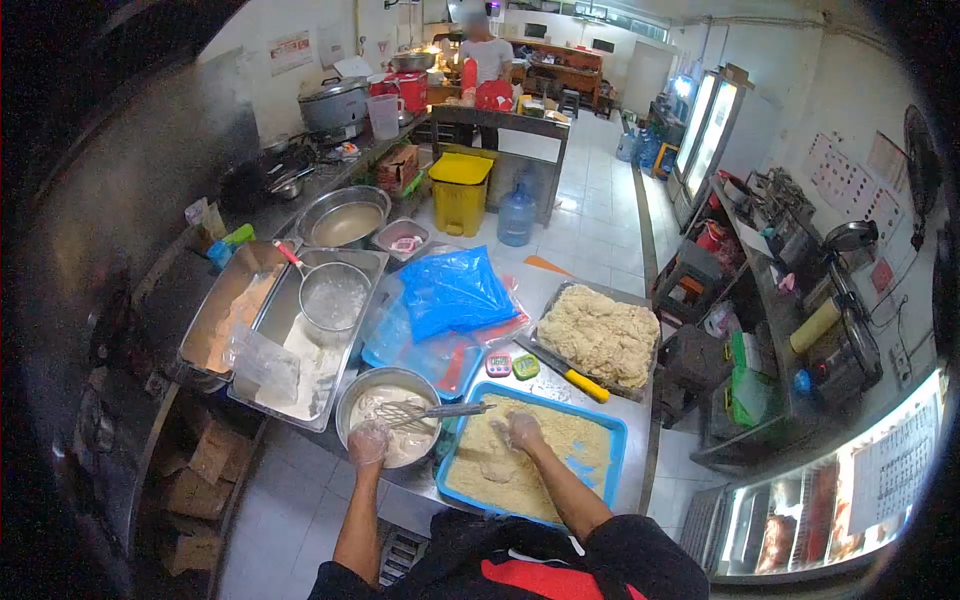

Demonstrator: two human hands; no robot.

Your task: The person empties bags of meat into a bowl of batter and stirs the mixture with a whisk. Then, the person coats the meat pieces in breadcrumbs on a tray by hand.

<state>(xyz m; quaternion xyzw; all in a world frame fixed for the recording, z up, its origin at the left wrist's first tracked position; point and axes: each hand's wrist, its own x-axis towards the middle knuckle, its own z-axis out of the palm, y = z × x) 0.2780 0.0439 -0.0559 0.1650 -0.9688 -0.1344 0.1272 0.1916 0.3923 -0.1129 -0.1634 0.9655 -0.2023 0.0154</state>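
Note:
My left hand [369, 442], in a thin clear glove, is at the near left rim of a metal bowl [432, 452] of pale batter; its fingers are too unclear to read. A whisk [405, 412] lies across the bowl, its handle pointing right. My right hand [520, 431], coated in crumbs, has its fingers apart over the blue tray [622, 440] of breadcrumbs [560, 450]. A crumb-covered piece [497, 470] lies in the crumbs just below that hand.
Behind the blue tray are a yellow-handled knife [585, 384], two timers [512, 366] and a tray of coated food [598, 335]. Flour pans [318, 375] with a sieve [333, 297] stand left. Blue bags [455, 290] lie mid-table. A person [487, 60] stands far back.

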